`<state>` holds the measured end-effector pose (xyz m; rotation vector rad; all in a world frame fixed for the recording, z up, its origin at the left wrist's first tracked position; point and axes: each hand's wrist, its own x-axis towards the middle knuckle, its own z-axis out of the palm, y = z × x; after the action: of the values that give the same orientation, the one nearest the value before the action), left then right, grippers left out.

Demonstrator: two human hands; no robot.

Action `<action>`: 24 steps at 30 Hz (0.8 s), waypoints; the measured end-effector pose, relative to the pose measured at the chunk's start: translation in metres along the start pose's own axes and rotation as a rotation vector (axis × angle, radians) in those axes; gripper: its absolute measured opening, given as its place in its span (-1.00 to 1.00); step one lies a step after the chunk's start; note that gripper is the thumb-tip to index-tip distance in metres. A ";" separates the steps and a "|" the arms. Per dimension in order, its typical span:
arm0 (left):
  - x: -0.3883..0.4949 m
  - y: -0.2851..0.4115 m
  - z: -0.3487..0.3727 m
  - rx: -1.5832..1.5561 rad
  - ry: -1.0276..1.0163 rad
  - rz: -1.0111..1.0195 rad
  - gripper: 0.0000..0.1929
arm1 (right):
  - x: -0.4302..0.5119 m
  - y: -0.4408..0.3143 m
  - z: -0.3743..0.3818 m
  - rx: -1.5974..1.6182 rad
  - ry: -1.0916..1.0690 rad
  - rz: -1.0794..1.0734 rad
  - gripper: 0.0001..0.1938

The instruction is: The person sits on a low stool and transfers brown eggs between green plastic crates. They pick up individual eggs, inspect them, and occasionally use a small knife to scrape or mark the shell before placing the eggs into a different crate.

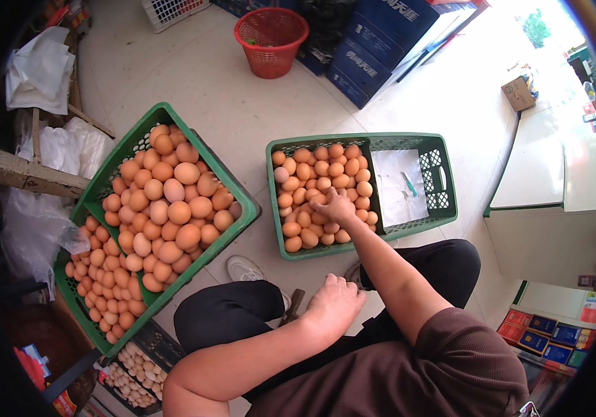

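My right hand (336, 207) reaches into a green plastic crate (358, 136), its fingertips touching brown eggs (321, 168). Whether it grips one is hidden beneath the fingers. My left hand (333, 303) hovers above my lap, fingers curled and palm turned out of sight. A black divider splits this crate. On its right side, a white sheet (394, 162) carries a small tool with a green handle (410, 186), perhaps a knife. To the left, a larger green crate (250, 209) is heaped with brown eggs (179, 212) on both sides of its green divider.
A red plastic basket (272, 57) stands beyond the crates beside stacked blue cartons (363, 70). Clear plastic bags (37, 224) hang at left near a wooden beam (32, 171). Paler eggs (131, 378) fill a black crate lower left. A white cabinet (527, 180) stands right.
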<state>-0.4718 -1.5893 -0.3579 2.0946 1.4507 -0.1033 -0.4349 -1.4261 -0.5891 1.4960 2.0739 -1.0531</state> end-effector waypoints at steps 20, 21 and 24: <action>0.001 0.007 -0.001 0.095 -0.025 -0.054 -0.85 | 0.009 0.005 -0.030 0.404 0.042 -0.092 -0.36; 0.001 0.007 0.001 0.104 -0.016 -0.058 -0.85 | 0.000 -0.011 -0.038 0.549 -0.001 -0.030 -0.41; -0.001 0.009 0.004 0.101 0.016 -0.077 -0.85 | -0.050 -0.076 -0.073 0.740 -0.041 -0.332 -0.55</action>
<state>-0.4632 -1.5941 -0.3574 2.1243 1.5653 -0.1940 -0.4778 -1.4157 -0.4813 1.4068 2.0470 -2.1296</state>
